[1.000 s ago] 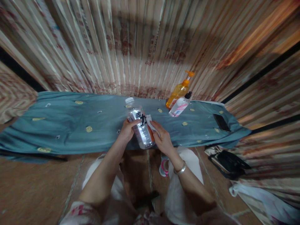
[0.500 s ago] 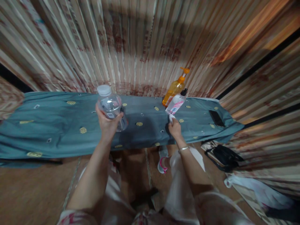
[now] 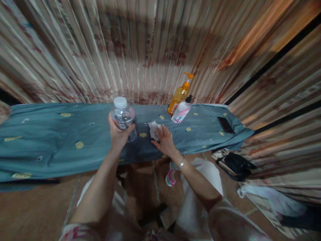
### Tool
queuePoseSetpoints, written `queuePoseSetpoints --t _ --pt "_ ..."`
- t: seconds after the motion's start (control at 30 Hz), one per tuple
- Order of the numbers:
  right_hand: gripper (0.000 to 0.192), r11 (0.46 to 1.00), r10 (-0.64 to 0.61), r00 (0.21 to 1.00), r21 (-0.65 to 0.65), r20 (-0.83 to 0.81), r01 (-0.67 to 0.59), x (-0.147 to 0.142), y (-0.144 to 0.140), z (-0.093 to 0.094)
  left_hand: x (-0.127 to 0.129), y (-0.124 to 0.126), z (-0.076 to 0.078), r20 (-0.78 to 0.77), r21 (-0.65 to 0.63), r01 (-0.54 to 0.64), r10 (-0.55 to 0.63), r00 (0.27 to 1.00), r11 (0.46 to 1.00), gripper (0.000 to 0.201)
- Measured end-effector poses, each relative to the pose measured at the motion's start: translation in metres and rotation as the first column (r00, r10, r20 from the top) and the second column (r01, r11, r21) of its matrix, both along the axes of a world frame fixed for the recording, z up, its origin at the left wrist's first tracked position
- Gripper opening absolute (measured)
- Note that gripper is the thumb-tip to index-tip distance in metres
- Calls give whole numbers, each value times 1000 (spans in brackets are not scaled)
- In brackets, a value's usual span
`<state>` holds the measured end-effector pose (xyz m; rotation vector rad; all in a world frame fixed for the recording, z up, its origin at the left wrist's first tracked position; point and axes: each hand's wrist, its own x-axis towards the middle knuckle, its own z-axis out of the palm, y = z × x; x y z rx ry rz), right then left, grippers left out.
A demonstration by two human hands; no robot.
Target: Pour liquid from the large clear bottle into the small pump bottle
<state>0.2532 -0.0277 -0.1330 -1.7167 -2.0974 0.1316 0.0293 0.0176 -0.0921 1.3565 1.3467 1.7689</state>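
My left hand is wrapped round a clear plastic bottle with a white cap. The bottle stands upright near the middle of the cloth. To its right, my right hand has its thumb and fingers apart. Its fingertips touch a crumpled white tissue on the blue-green cloth; part of the tissue is behind the fingers. Just beyond this hand stand a white lotion bottle with a pink label and black top, and an orange pump bottle.
A dark phone lies on the cloth at the right. Behind the narrow table hangs a patterned curtain. A black bag and a white plastic bag are on the right below table height. A pink-and-grey shoe shows under the table.
My right hand has moved left with the white tissue, from beside the lotion bottle towards the clear bottle. Its fingers have spread from a pinch. The left hand keeps its hold.
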Motion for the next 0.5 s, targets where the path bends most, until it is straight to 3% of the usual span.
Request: queuePoseSetpoints --t 0.07,0.13,0.23,0.33,0.43,0.5 --pt "79 986 -151 987 -76 -62 146 8 11 2 2 2 -1 -41 10 -1 1 999 1000 104" --pt "82 971 -206 974 -143 -92 192 4 23 2 3 4 -3 -75 14 4 -3 997 1000 104" --pt "67 987 -81 997 -141 -19 77 -20 31 3 2 7 -6 -105 1 -3 3 995 1000 106" --pt "48 982 161 984 -118 83 -150 -37 20 4 1 8 -7 -122 -13 -27 25 992 1000 105" --pt "44 943 325 939 -113 113 -313 -18 3 6 1 9 -6 -153 -4 -35 34 988 999 104" --pt "48 965 238 969 -128 74 -227 16 -5 7 1 11 -4 -172 6 -27 27 985 1000 104"
